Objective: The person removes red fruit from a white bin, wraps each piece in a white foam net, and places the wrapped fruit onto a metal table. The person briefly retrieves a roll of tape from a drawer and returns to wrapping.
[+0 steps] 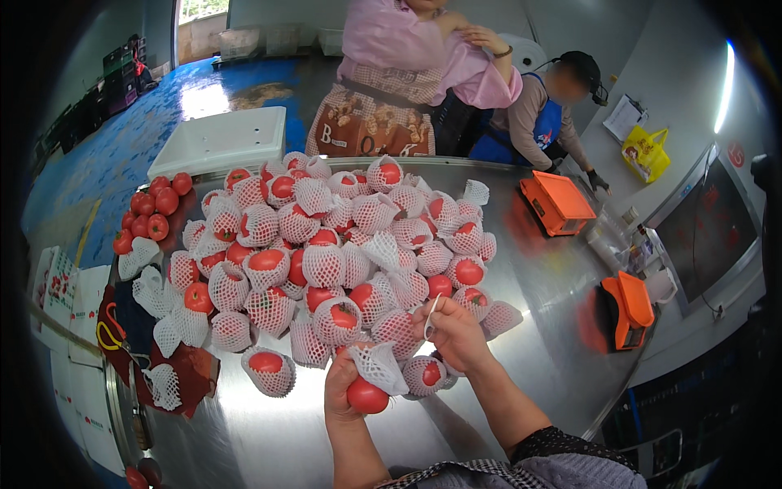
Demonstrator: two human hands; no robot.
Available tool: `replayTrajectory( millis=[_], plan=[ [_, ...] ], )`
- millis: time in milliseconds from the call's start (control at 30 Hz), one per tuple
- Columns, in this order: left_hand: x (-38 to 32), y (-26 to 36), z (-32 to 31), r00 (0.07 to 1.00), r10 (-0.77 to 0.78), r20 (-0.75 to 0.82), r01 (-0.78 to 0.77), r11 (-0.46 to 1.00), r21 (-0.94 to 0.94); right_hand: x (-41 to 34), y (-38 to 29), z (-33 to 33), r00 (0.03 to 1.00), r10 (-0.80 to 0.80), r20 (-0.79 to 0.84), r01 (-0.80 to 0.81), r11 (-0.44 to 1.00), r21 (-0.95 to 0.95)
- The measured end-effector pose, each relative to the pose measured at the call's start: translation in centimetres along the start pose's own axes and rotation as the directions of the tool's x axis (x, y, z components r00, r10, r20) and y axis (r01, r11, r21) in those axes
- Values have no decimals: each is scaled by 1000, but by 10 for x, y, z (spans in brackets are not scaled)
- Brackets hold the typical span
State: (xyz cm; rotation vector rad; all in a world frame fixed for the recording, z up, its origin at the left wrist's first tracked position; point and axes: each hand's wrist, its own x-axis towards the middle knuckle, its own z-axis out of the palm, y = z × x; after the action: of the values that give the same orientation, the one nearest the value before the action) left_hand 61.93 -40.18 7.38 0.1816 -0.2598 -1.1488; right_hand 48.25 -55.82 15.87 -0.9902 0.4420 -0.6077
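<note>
In front of me my left hand [341,385] grips a bare-bottomed red tomato [368,396], together with a white foam net sleeve [376,360] that lies over its upper side. My right hand [455,333], higher and to the right, pinches a thin, curved white strip [432,316] between thumb and fingers; its material is unclear. Beyond both hands spreads a large heap of tomatoes in foam net sleeves [324,266] on the metal table [293,434]. One sleeved tomato [267,370] lies apart, left of my left hand.
Bare tomatoes [149,205] sit at the far left corner, near loose sleeves [149,290] and scissors [113,330]. Two orange scales [559,202] stand rightward. A white foam box [220,140] is behind the table. One person [397,73] stands opposite; another [540,116] leans at the far right.
</note>
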Motion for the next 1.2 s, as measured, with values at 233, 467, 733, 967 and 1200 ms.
replayTrajectory(
  millis=[233, 467, 733, 967, 1200],
  plan=[
    [3, 5, 2, 995, -76, 66, 76, 997, 13, -1, 3, 4, 996, -2, 90, -4, 998, 57],
    [4, 5, 14, 999, -25, -25, 25, 1000, 15, -4, 4, 9, 999, 26, 35, -27, 999, 20],
    [2, 7, 7, 999, -44, 8, 44, 996, 75, -3, 6, 10, 988, -68, 136, 53, 992, 112],
    [4, 5, 1, 990, -101, 102, 98, 995, 30, -11, 14, 16, 998, 11, 63, 17, 903, -429],
    [5, 7, 14, 997, -83, 1, 83, 996, -12, -11, 17, 14, 995, 68, 70, -34, 914, -404]
  ],
)
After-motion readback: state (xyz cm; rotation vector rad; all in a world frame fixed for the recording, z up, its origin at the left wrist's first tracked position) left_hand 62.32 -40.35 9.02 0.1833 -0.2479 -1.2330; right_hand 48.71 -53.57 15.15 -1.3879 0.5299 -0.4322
